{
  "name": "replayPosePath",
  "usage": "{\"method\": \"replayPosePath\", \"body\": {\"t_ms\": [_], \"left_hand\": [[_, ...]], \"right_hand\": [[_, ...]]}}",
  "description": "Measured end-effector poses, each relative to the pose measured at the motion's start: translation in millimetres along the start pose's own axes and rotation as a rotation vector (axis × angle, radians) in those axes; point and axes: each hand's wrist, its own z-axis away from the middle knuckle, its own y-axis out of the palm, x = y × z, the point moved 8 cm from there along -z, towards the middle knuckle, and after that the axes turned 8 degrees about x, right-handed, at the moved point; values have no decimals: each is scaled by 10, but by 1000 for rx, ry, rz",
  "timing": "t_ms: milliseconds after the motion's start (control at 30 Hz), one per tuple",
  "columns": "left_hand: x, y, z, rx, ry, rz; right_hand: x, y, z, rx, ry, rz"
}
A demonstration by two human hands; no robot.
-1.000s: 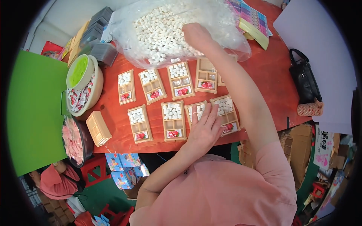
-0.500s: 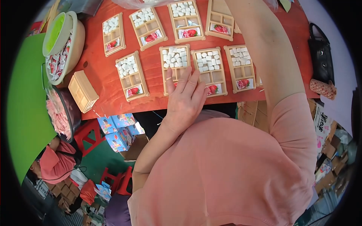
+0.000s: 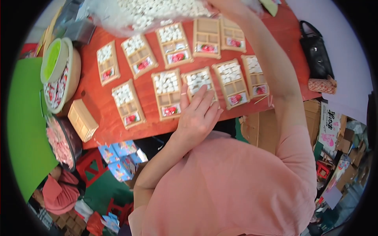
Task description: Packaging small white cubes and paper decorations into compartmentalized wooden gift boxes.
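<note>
My left hand [image 3: 199,120] rests at the near edge of the table, fingers spread over the lower part of a tan compartment tray [image 3: 210,77]. White marshmallows [image 3: 198,81] fill that tray's large section; my fingers hide its lower end. Several like trays stand in two rows, most with marshmallows and a strawberry-printed packet [image 3: 170,110]. In the far row, one tray [image 3: 208,26] has a bare large section above its packet. My right hand [image 3: 224,4] reaches to the top edge, beside a clear plastic bag [image 3: 112,23] with loose marshmallows. Its fingers are mostly cut off.
At the left are a green-lined bowl [image 3: 55,55] on a basin of packets [image 3: 59,94], a tub of pink packets [image 3: 59,137] and a stack of trays [image 3: 82,120]. A black bag [image 3: 319,59] lies at the right. A seated person [image 3: 59,192] is at the lower left.
The view has shifted, showing more of the far table and the marshmallow bag. My right hand has come into view at the top. My left hand has moved off one tray's packet.
</note>
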Motion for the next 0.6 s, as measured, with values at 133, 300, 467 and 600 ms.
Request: {"method": "replayPosePath", "body": {"t_ms": [133, 300, 467, 600], "left_hand": [[-4, 13, -170, -23, 11, 32], [-32, 160, -529, 9, 74, 24], [68, 285, -891, 34, 89, -35], [215, 336, -1078, 18, 66, -67]], "right_hand": [[-104, -374, 610, 5, 27, 392], [-429, -625, 820, -73, -117, 424], [-410, -548, 665, -96, -161, 768], [-385, -500, 647, -92, -162, 904]]}}
